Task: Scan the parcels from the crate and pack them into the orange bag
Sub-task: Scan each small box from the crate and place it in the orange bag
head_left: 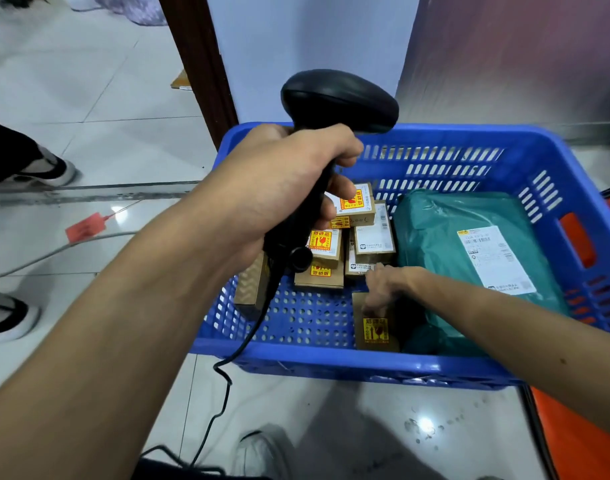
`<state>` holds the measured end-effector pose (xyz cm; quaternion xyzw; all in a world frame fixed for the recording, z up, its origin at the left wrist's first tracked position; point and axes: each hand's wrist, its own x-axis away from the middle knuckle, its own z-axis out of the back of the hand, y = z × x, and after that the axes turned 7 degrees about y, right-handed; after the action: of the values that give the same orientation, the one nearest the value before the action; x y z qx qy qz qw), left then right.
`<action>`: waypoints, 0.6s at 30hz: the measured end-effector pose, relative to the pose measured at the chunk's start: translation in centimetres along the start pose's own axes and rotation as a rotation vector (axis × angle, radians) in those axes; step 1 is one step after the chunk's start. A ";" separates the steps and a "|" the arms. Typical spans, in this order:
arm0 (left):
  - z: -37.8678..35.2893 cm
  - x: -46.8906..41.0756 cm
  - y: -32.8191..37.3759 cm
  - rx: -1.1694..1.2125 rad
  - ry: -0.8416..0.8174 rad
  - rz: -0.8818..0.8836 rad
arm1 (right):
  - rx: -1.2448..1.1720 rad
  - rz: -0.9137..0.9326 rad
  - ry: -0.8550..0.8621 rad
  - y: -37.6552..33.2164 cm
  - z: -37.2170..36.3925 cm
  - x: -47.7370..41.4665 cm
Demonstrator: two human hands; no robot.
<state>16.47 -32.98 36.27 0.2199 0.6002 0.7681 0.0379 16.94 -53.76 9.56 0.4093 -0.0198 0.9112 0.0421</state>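
Note:
My left hand (279, 188) is shut on the handle of a black barcode scanner (338, 98), held above the blue crate (331, 362). Its cable hangs down over the crate's front wall. Inside the crate lie several small brown cardboard parcels (326, 251) with yellow fragile stickers and a large green poly mailer (469, 244) with a white label. My right hand (388, 285) reaches into the crate and rests with its fingers on a small brown parcel (374, 327) near the front wall; a firm grip cannot be made out. The orange bag (580, 441) shows at the lower right edge.
The crate stands on a glossy tiled floor. A dark wooden door frame (199, 64) rises behind it. Another person's shoes (50, 171) are at the left. A red tag (85, 226) and a grey cable lie on the floor. My own shoe (262, 452) is below the crate.

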 end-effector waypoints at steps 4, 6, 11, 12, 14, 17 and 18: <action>-0.3 0.3 0.3 -0.010 -0.017 -0.014 | -0.213 -0.055 -0.040 0.1 0.0 0.8; -0.5 0.3 0.3 -0.013 -0.022 -0.020 | -0.275 -0.064 -0.013 0.4 -0.3 1.1; -1.1 0.5 0.7 0.004 -0.017 -0.037 | -0.312 0.001 0.029 0.9 -1.5 2.8; -1.2 0.5 0.8 0.003 -0.015 -0.044 | -0.290 0.024 0.054 0.8 -1.4 3.7; -1.3 0.8 1.1 0.013 -0.002 -0.065 | -0.206 0.053 0.140 0.6 -0.6 5.8; -1.7 1.3 1.6 0.031 -0.012 -0.109 | -0.173 0.071 0.355 0.4 1.8 9.5; -1.8 1.6 1.8 0.030 -0.012 -0.129 | -0.196 0.076 0.428 0.5 3.0 11.0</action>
<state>14.69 -34.64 38.13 0.1860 0.6242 0.7538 0.0874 11.84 -53.75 19.77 0.1998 -0.1143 0.9718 0.0505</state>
